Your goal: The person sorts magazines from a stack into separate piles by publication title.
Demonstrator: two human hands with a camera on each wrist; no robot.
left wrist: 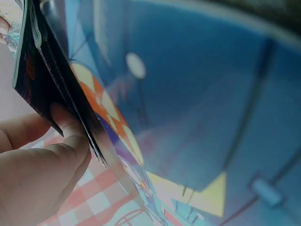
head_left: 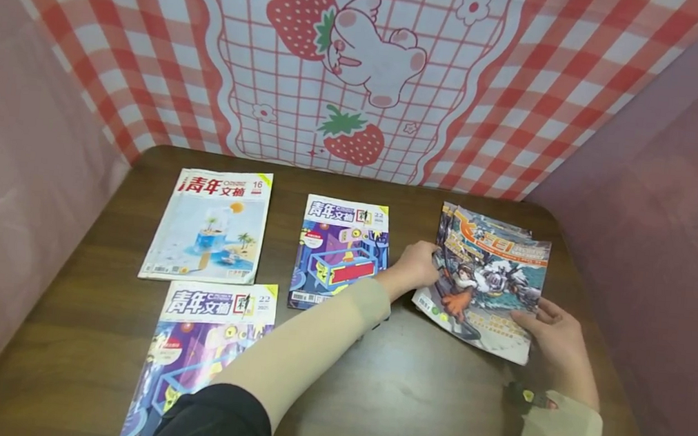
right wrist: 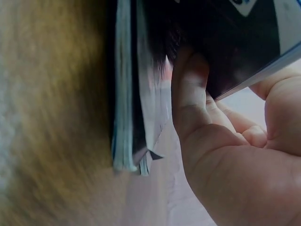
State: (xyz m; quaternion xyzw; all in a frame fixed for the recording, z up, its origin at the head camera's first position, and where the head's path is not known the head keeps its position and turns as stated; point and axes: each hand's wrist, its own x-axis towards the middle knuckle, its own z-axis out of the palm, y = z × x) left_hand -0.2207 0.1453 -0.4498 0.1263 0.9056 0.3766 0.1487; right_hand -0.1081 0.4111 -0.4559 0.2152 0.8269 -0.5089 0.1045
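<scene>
A comic-style magazine (head_left: 493, 279) with an orange title lies tilted on top of other magazines (head_left: 447, 220) at the table's right side. My right hand (head_left: 556, 340) pinches its lower right edge, thumb on the cover. In the right wrist view, fingers (right wrist: 190, 89) reach under this raised magazine, above stacked page edges (right wrist: 124, 94). At the stack's left edge, my left hand (head_left: 412, 268) grips a magazine. The left wrist view shows its fingers (left wrist: 70, 127) at the dark magazine edges (left wrist: 56, 80); which magazine they hold is partly hidden.
A purple magazine (head_left: 342, 245) lies left of the stack. Another purple one (head_left: 209, 316) is at the front left, partly covered by the left sleeve (head_left: 219, 421). Behind it lies a white-and-blue magazine (head_left: 214, 227). A checked cloth (head_left: 344, 127) hangs at the table's (head_left: 401, 403) back edge.
</scene>
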